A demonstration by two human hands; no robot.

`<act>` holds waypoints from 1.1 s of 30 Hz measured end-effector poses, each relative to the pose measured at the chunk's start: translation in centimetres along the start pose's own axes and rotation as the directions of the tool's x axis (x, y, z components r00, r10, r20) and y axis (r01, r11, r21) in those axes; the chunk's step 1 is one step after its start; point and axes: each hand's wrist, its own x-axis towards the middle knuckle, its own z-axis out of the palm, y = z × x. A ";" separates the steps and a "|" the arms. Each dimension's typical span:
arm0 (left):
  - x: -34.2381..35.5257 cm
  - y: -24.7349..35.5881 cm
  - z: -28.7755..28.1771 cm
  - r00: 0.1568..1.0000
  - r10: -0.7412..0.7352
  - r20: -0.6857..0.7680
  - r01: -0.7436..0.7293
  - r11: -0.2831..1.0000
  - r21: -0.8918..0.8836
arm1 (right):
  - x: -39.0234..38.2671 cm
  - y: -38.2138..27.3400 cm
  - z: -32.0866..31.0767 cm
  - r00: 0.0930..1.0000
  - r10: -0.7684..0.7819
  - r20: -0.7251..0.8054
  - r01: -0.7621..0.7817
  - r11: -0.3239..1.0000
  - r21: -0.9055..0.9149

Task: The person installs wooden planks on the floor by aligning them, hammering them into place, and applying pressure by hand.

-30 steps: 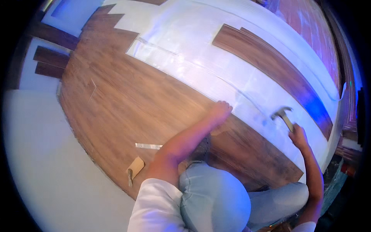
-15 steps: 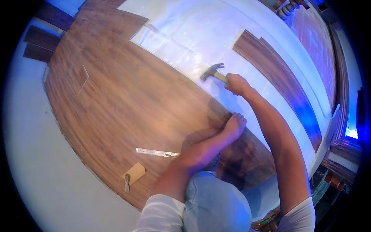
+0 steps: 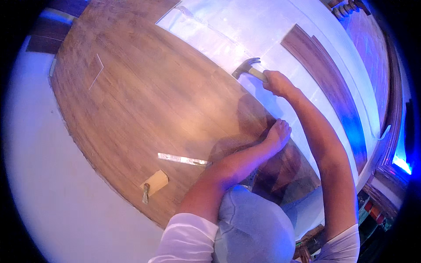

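My right hand point(image 3: 279, 83) is closed round the light-coloured handle of a claw hammer point(image 3: 245, 67). The hammer's head is at the edge of the brown wood-look plank floor point(image 3: 175, 96), beside the pale sheet; whether it touches the floor is unclear. Closer to me, my left hand point(image 3: 280, 133) is down at that same edge with its fingers curled in. What those fingers grip, if anything, is hidden. My bent knee in light-blue trousers point(image 3: 258, 223) is below the left forearm.
A metal ruler point(image 3: 180, 159) lies on the planks, near a tan block point(image 3: 156, 180) and a small metal-bladed tool point(image 3: 145, 193). Loose brown planks point(image 3: 326, 81) rest on the white underlay point(image 3: 228, 33) to the right. Dark boards point(image 3: 46, 33) lie at the far left.
The whole view has shifted a little, so the floor appears higher. Both hands keep nearly the same places along the floor edge, the hammer still in my right hand.
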 end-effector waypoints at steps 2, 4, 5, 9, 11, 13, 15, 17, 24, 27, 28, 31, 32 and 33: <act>-0.1 0.0 0.0 1.000 -0.007 -0.002 0.007 1.000 0.017 | -0.1 -0.4 -0.3 0.999 -0.030 0.042 0.030 0.999 -0.012; 0.2 0.4 -0.3 1.000 -0.003 0.010 0.003 0.999 0.036 | 0.1 0.8 -1.1 0.999 -0.037 0.027 0.037 0.999 0.005; 0.2 0.5 -0.3 1.000 -0.003 0.011 0.002 1.000 0.023 | 0.1 1.0 -0.8 0.999 -0.025 -0.024 0.026 0.999 0.026; 0.1 0.3 0.3 0.999 -0.013 -0.029 0.014 1.000 0.018 | 0.1 0.1 0.1 1.000 0.001 0.005 -0.001 0.999 0.051; 0.0 0.2 0.2 1.000 -0.010 -0.023 0.011 0.999 0.031 | -0.1 -0.1 -0.3 0.998 -0.004 0.066 -0.001 0.997 0.073; 0.0 0.3 -0.6 0.999 0.008 0.031 -0.009 0.999 0.036 | -0.2 0.7 -0.8 0.998 -0.011 0.058 0.003 0.991 0.135; 0.1 0.5 -0.6 1.000 0.014 0.001 -0.014 1.000 0.023 | 0.0 1.8 -0.1 0.998 -0.018 -0.059 0.024 0.994 0.103; -0.1 0.4 -0.4 1.000 0.007 -0.012 -0.007 1.000 0.022 | -0.1 1.6 0.5 0.999 -0.017 -0.047 0.021 0.995 0.095; -0.2 0.3 -0.4 0.998 0.033 -0.053 -0.032 0.999 0.020 | -0.3 1.6 0.1 0.998 -0.007 -0.058 0.013 0.994 0.106; -0.3 0.4 -0.2 0.996 0.037 -0.078 -0.034 0.998 0.043 | -0.4 1.7 0.4 0.996 -0.014 -0.087 0.026 0.991 0.133; -0.3 0.4 -0.3 0.996 0.038 -0.079 -0.034 0.998 0.050 | -0.6 1.7 0.5 0.996 -0.026 -0.086 0.038 0.990 0.133; -0.8 0.1 -1.1 0.996 0.065 -0.062 -0.058 0.993 0.106 | -1.1 -0.1 -0.2 0.999 0.002 0.042 -0.008 0.991 0.135; -0.8 0.2 -1.3 0.995 0.076 -0.064 -0.067 0.989 0.128 | -1.0 0.3 -0.3 1.000 -0.001 0.009 0.000 0.989 0.151; -0.8 0.2 -1.4 0.994 0.087 -0.066 -0.076 0.986 0.150 | -0.9 0.8 -0.5 1.000 -0.005 -0.023 0.008 0.986 0.167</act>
